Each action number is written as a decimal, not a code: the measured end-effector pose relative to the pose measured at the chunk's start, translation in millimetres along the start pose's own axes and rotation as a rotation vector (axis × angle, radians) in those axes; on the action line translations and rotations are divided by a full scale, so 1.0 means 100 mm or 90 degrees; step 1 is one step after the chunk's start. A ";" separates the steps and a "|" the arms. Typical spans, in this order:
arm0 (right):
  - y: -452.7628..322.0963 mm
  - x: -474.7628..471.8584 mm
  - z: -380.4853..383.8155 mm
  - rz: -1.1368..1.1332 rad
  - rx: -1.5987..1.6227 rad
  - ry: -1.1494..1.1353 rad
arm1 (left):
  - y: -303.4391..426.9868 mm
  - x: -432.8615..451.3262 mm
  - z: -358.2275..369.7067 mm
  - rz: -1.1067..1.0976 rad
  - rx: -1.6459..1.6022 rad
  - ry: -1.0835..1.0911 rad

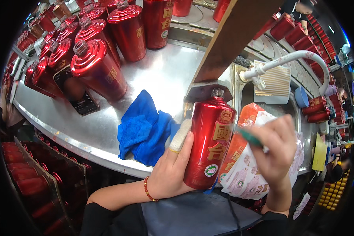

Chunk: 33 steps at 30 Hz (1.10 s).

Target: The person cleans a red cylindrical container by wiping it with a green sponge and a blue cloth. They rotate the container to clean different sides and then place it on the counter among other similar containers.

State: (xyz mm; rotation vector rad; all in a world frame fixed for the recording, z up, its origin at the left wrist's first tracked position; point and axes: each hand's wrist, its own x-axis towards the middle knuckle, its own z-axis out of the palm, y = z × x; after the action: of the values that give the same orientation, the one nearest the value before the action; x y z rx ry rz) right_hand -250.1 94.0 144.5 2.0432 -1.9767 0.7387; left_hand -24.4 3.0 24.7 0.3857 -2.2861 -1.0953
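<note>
My left hand is closed around the side and base of a glossy red glass bottle, which bears raised gold characters and a round green-and-white mark. One finger wears a pale cloth finger cover. To the right of the bottle, my right hand is raised and blurred, with a small green object at its fingertips. Its exact kind cannot be told. Beneath that hand lie printed transfer sheets and an orange-red sheet with gold characters. A crumpled blue cloth lies left of the bottle.
Several red bottles stand at the back left of the metal table, with a phone leaning among them. A brown post rises behind the held bottle. A white faucet arches over a sink at right. Other people work farther off.
</note>
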 end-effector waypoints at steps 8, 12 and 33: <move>0.00 0.11 0.05 0.044 0.181 -0.083 | 0.01 -0.02 -0.01 0.011 0.007 0.016; 0.16 0.15 0.08 0.099 0.065 0.013 | 0.03 -0.01 -0.07 0.076 0.008 0.016; 1.51 -3.89 -1.41 0.982 0.272 0.578 | 0.01 -0.22 -0.03 -0.023 0.122 -0.054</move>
State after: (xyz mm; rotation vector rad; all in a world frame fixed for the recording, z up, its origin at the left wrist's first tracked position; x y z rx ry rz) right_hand -418.8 489.6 47.8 -0.3281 -2.4072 1.8966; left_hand -5.6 12.3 18.8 0.4653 -2.4770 -0.9273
